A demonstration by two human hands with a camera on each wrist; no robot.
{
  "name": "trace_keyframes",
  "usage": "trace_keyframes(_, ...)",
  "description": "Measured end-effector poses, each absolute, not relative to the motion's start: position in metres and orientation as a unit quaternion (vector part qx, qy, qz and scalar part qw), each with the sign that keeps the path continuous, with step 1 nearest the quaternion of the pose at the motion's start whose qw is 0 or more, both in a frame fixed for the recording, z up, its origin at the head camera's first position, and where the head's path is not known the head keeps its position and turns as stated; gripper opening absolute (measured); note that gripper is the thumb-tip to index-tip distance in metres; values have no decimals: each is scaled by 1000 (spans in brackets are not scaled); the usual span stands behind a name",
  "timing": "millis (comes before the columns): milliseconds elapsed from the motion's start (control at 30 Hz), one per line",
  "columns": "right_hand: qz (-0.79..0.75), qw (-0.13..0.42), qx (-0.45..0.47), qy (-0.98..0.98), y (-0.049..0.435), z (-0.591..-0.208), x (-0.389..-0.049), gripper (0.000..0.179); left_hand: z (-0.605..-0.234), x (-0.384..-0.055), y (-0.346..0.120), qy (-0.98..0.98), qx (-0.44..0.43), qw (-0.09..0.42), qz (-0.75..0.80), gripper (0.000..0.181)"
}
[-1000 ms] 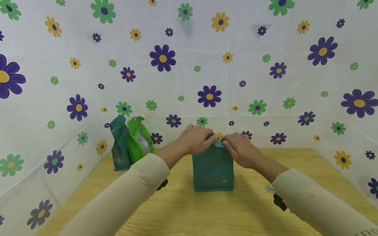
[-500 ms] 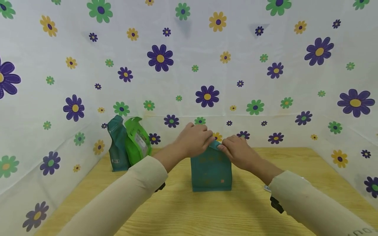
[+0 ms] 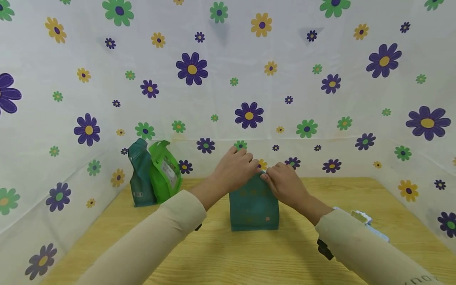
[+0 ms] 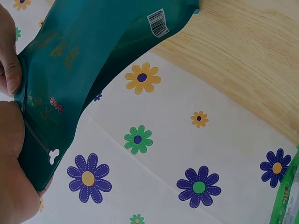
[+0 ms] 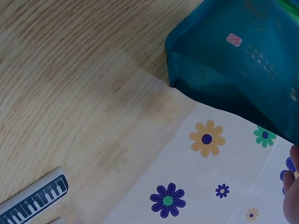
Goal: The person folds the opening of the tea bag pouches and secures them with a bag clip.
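A teal stand-up pouch [image 3: 254, 209] stands upright on the table in the head view, its top edge mostly covered by fingers. My left hand [image 3: 236, 168] pinches that top edge on the left. On the right, my right hand [image 3: 285, 184] grips the same edge, thumb on the near side, very close to the left hand. In the left wrist view the pouch [image 4: 70, 70] shows a barcode, a small hang hole and a crease line along its top. Only a few fingers [image 5: 292, 191] appear at the right border of the right wrist view, beside the pouch [image 5: 224, 60].
Another teal pouch [image 3: 142, 174] and a bright green pouch [image 3: 165, 172] lean together at the table's left back. A white and light-blue item [image 3: 363, 217] lies partly behind the right sleeve. Flower-printed sheeting [image 3: 221, 99] encloses the wooden table [image 3: 228, 261].
My left hand has shifted slightly rightward along the pouch's top, and less of that edge shows between the hands. The right forearm has moved left, uncovering more of the white and light-blue item.
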State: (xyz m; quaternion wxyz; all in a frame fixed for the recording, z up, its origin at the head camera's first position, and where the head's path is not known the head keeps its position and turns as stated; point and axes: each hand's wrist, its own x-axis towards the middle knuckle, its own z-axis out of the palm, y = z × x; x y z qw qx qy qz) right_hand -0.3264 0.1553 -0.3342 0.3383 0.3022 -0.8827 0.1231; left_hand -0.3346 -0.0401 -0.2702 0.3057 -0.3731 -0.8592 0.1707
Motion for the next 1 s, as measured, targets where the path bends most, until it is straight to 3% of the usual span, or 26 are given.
trace_keyframes(667,134,375,336,-853,161,-339,-326,25,-273,-335,-43,-841,-404,334,134,34)
trace_keyframes(1000,97,382,362,-844,171,-344,-324,14,-270,-334,-46,-835,-416,334,135,36)
